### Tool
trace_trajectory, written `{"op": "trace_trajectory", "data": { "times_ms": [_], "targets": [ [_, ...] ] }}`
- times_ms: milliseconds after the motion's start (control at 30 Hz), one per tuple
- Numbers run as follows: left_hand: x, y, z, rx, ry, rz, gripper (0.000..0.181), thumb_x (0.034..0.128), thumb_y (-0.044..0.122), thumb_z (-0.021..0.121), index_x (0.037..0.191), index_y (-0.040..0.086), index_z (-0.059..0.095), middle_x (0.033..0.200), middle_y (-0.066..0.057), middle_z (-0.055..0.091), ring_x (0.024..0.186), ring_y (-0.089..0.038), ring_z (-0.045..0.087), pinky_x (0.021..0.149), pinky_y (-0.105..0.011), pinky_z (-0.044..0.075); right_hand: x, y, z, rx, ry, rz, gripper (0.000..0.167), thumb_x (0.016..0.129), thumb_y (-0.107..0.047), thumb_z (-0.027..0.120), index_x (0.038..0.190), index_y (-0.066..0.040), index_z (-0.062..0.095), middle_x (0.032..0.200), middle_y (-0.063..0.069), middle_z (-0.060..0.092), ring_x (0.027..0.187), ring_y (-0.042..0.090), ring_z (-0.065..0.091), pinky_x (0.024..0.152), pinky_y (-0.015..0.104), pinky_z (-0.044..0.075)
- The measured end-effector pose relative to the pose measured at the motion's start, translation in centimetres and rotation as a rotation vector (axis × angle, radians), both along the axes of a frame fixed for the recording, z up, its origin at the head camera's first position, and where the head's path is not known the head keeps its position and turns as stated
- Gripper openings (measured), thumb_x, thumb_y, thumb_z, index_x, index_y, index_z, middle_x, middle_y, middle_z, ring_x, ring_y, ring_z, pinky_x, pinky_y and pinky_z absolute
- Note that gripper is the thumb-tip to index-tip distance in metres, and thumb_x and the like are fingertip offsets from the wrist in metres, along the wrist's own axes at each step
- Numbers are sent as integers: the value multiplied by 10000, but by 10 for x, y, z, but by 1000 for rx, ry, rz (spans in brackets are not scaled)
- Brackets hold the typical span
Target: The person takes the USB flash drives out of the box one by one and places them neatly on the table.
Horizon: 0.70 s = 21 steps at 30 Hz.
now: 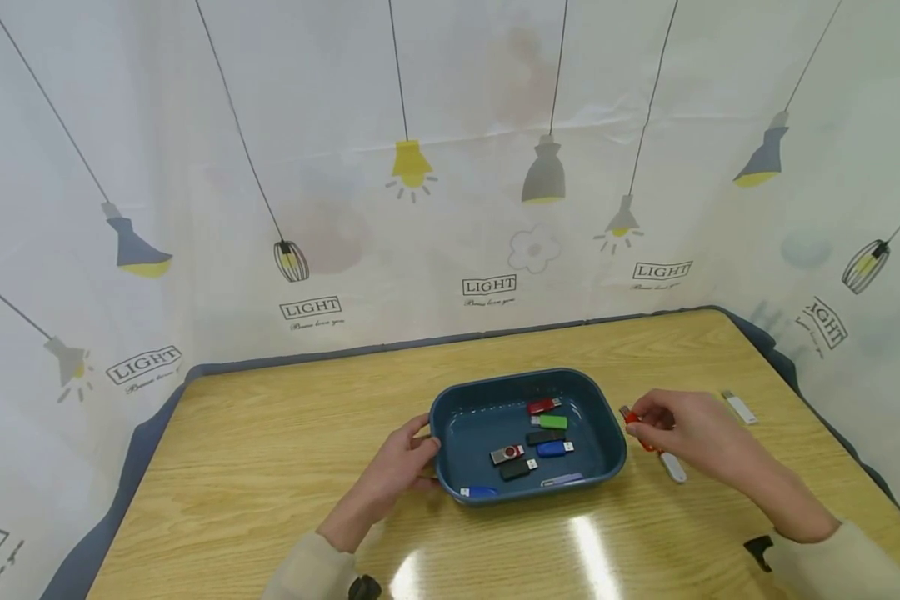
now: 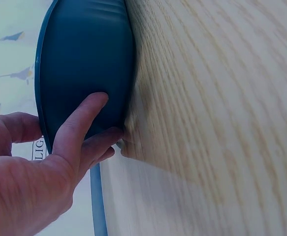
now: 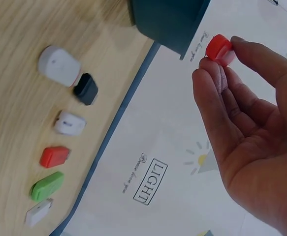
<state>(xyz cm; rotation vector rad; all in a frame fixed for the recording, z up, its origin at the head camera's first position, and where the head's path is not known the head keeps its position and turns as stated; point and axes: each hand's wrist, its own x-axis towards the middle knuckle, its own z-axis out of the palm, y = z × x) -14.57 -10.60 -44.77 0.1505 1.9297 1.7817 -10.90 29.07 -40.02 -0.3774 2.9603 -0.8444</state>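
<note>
- Sleeves (image 1: 311, 571) were seen nearest, at the wrists.
- The tray (image 1: 465, 437) was gripped at its left end by the left hand (image 1: 401, 462), thumb over the rim, fingers spread along the outer wall; were this grip shoved, the tray could be skewed.
- Eight sticks (image 1: 552, 422) were scattered inside; they could be jumbled if the tray were jolted.
- A red stick (image 3: 220, 49) was pinched between thumb and fingertips of the right hand (image 1: 682, 425), outside the tray, just beside its right end; it could be dropped if the pinch were eased or the rim struck.
- More sticks (image 3: 54, 157), white, black, red and green, were laid in a rough row on the table (image 1: 285, 442); by a low wrist they could be swept aside.
- Farthest, the table was backed by a cloth (image 1: 450, 75) printed with lamps.
</note>
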Motion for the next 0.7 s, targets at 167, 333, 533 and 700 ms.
{"op": "trace_trajectory", "data": {
  "times_ms": [167,333,533,700],
  "targets": [
    [0,0,-1,13,8,-7,600,1068,110,445,1601,-61,228,1442,-344,524,1150,-397,668,827,-471,626,4,14,-6,50,-3,-39,177,931,-217,779,997,-59,731,837,-91,700,736,92,650,636,270,538],
    [0,0,-1,17,13,-12,597,1067,109,444,1599,-62,232,1431,-342,533,1141,-396,673,823,-469,627,8,27,-11,71,-19,-59,196,940,-231,768,1008,-51,731,859,-75,706,770,119,658,628,267,535],
    [0,0,-2,14,14,-8,594,1065,106,443,1598,-60,239,1428,-339,538,1127,-388,678,818,-464,629,11,38,-15,100,-38,-88,154,942,-249,766,963,-101,729,855,-79,700,769,120,658,630,281,535],
    [0,0,-2,10,12,-7,599,1066,109,446,1599,-61,233,1445,-344,520,1136,-395,673,823,-470,627,13,47,-19,130,-68,-111,175,941,-224,762,980,-57,728,844,-63,688,753,132,638,622,319,519]
  ]
}}
